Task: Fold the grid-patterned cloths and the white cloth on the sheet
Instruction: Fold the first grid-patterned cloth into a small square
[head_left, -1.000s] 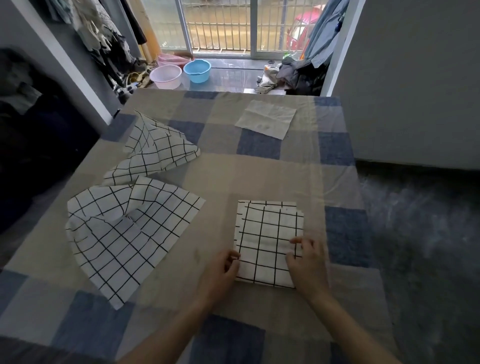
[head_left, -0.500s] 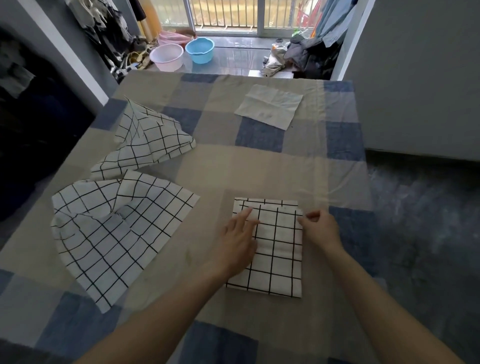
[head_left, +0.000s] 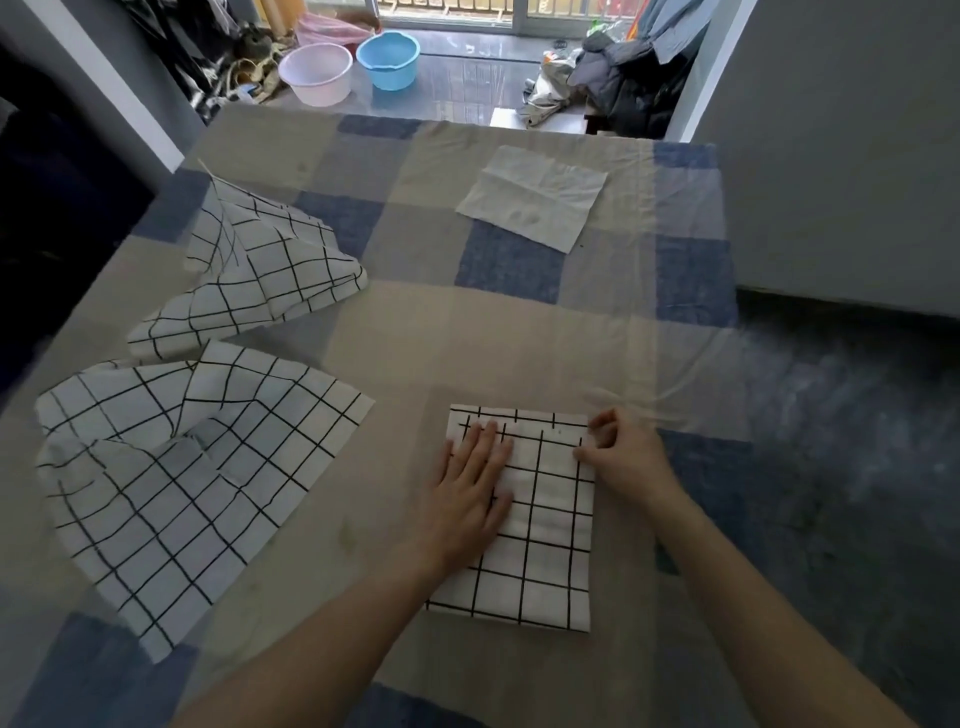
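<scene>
Fingers (head_left: 485, 441) of the left hand (head_left: 470, 499) lie straight and close together, pressed flat on the left part of the folded grid cloth (head_left: 540, 525). The right hand (head_left: 626, 460) curls its fingers (head_left: 597, 423) at the cloth's far right corner and appears to pinch the edge there. This folded cloth lies near the person, right of centre on the checked sheet (head_left: 467, 338). Well to its left lies a rumpled grid cloth (head_left: 171, 467), spread open, and just beyond that a second one (head_left: 260, 270), bunched up into a peak. The white cloth (head_left: 532, 197) lies flat at the far side of the sheet. On the floor past the sheet stand a pink basin (head_left: 317, 73) and a blue basin (head_left: 389, 60).
</scene>
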